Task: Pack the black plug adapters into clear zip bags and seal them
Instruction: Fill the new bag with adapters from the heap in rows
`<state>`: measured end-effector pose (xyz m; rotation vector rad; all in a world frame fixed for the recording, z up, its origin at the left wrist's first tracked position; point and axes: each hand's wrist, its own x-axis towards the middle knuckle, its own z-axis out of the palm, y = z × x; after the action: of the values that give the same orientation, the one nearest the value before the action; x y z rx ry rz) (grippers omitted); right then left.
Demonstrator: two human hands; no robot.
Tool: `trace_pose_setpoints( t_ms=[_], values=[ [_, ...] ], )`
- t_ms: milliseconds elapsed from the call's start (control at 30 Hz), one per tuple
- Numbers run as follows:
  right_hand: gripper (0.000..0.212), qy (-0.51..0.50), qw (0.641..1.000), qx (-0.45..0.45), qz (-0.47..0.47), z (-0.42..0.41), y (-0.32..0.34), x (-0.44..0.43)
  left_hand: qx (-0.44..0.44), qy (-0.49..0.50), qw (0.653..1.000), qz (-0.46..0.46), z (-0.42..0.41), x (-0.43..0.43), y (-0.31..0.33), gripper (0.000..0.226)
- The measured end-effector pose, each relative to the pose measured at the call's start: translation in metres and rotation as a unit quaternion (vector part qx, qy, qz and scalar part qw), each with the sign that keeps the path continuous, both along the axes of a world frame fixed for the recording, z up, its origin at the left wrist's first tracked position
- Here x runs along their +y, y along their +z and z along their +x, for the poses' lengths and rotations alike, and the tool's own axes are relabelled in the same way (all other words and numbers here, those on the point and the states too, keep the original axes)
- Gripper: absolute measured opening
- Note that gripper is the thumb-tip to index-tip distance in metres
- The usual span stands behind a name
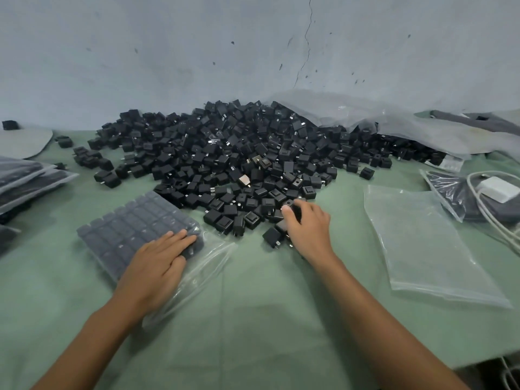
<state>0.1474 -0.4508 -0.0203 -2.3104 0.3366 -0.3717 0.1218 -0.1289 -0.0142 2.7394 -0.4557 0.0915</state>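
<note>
- Black plug adapters lie in a big loose heap at 12 o'clock on the table, piled up against the wall behind.
- Table surface is a pale green covering; the wall is grey-blue, scuffed, with a thin crack running down at about 1 o'clock.
- Left hand, at 9 o'clock from the frame centre, lies flat with fingers straight, pressing on the near end of a filled zip bag; this grip is spread, not closed round anything.
- Right hand, at 3 o'clock from the left one, has its grip curled round one adapter at the heap's near edge, thumb on top.
- Filled zip bag holds adapters packed in neat rows; its open mouth end trails empty toward 5 o'clock, beside the left wrist.
- Empty clear zip bag lies flat at 3 o'clock, well apart from the right hand.
- Stacked filled bags sit at the 9 o'clock edge.
- Large crumpled plastic sheet spreads at 2 o'clock, partly over the heap.
- White charger with cable rests on a dark bagged item at the 3 o'clock edge.
</note>
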Motion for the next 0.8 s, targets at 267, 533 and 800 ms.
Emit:
trace_pose_setpoints(
  t_ms=[267, 533, 800],
  values=[
    [0.03, 0.063, 0.996, -0.066, 0.008, 0.007, 0.019, 0.028, 0.026, 0.009, 0.999, -0.017, 0.001, -0.005, 0.01, 0.058],
    [0.031, 0.058, 0.995, 0.044, -0.066, -0.021, 0.001, -0.003, 0.019, -0.007, 0.998, 0.061, -0.008, -0.023, 0.013, 0.107],
    [0.025, 0.037, 0.994, 0.005, -0.102, -0.018, 0.014, 0.0, 0.014, -0.031, 0.999, 0.031, -0.004, -0.021, 0.006, 0.07]
  ],
)
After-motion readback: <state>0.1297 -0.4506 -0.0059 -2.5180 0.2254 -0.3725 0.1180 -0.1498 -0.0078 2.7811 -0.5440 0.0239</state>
